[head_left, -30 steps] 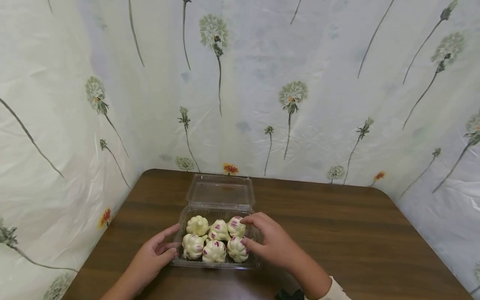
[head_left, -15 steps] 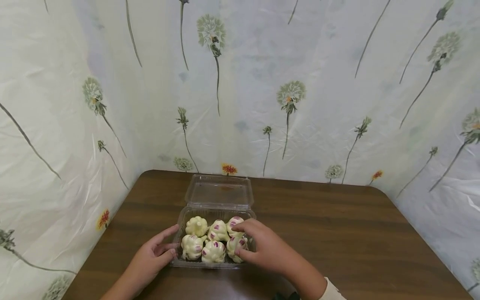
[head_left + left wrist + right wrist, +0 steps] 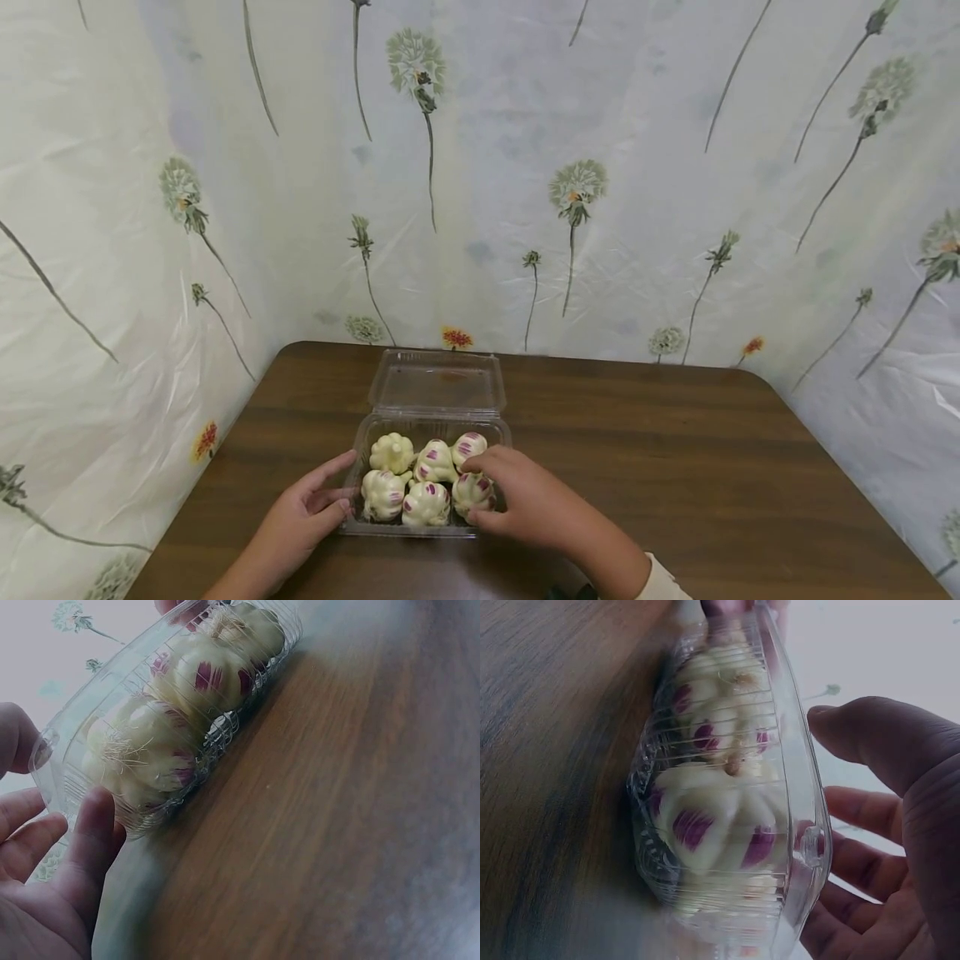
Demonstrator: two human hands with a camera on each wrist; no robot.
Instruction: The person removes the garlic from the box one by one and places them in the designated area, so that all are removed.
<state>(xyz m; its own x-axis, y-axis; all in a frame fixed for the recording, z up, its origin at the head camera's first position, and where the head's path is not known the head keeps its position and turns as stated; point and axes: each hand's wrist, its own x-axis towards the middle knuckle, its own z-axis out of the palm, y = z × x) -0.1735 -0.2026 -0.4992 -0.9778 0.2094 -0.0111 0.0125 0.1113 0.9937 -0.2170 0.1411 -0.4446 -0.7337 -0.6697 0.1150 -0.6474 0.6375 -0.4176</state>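
Note:
A clear plastic clamshell box (image 3: 508, 432) stands on the table with its lid (image 3: 438, 379) folded back. Inside lie several garlic bulbs (image 3: 427, 503), cream with purple streaks, one plain. My left hand (image 3: 300, 508) rests at the box's left side, thumb and forefinger extended along its rim. In the left wrist view that thumb lies by the box's corner. Over the box's right side, my right hand (image 3: 525, 500) has thumb and forefinger spread around the front right garlic bulb (image 3: 472, 493). The right wrist view shows the thumb apart from the rim, the other fingers partly behind it.
The brown wooden table (image 3: 637, 450) stretches to the right of the box. Behind and at both sides hangs a pale curtain (image 3: 495, 167) printed with dandelions. Something dark (image 3: 570, 592) shows at the front edge, too little to identify.
My right hand has moved left and slightly down, from the box's right edge to around the front right garlic bulb. The left hand and the box have stayed put; the view has shifted slightly.

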